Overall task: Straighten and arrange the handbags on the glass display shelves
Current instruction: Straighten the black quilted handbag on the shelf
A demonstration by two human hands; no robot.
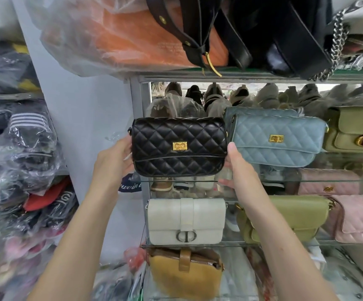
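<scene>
A black quilted handbag (pixel 179 146) with a gold clasp is upright at the left end of a glass shelf (pixel 328 181). My left hand (pixel 115 157) grips its left side and my right hand (pixel 239 168) grips its right side near the bottom. Right beside it stands a blue quilted handbag (pixel 278 137), then an olive bag (pixel 356 129). On the shelf below are a white bag (pixel 186 221), an olive-green bag (pixel 293 216) and a pink quilted bag (pixel 358 220). A mustard-yellow bag (pixel 185 272) sits lower still.
Black bags with straps and a chain (pixel 285 33) and an orange item wrapped in plastic (pixel 132 35) hang over the top shelf's edge. Plastic-wrapped clothes (pixel 19 148) fill racks on the left. Shoes (pixel 198 96) stand behind the bags.
</scene>
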